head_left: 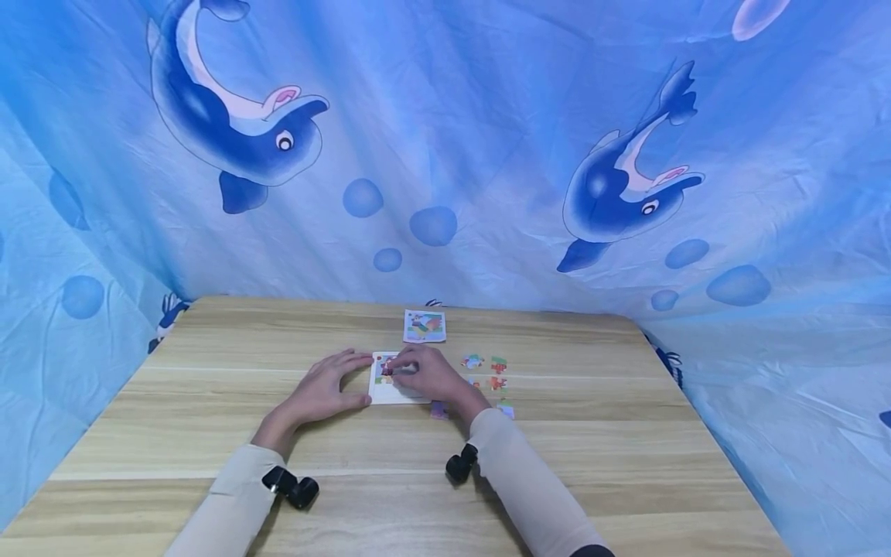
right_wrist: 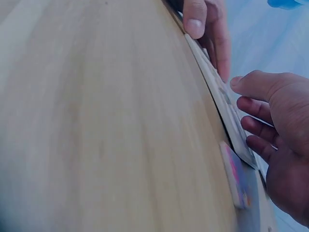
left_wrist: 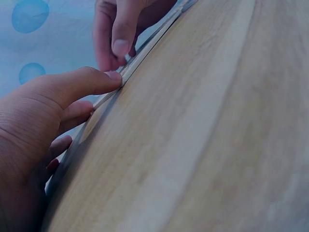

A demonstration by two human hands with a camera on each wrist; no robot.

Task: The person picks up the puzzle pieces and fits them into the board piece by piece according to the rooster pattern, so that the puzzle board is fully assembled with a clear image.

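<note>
A small white-framed puzzle board (head_left: 398,396) lies on the table, with coloured pieces filling its left part. My left hand (head_left: 323,389) holds the board by its left side, thumb at the lower corner and forefinger at the upper one. In the left wrist view the left thumb (left_wrist: 99,81) touches the board's edge. My right hand (head_left: 430,373) is bent over the board, thumb and forefinger pinching a dark red puzzle piece (head_left: 387,369) close over its left part. The other right fingers (right_wrist: 258,130) curl loosely beside the board.
Several loose puzzle pieces (head_left: 498,364) lie to the right of the board, and a purple one (head_left: 439,410) lies by its lower right corner. A square picture card (head_left: 424,326) lies behind the board. A blue dolphin-print curtain (head_left: 445,155) hangs behind the wooden table (head_left: 592,464).
</note>
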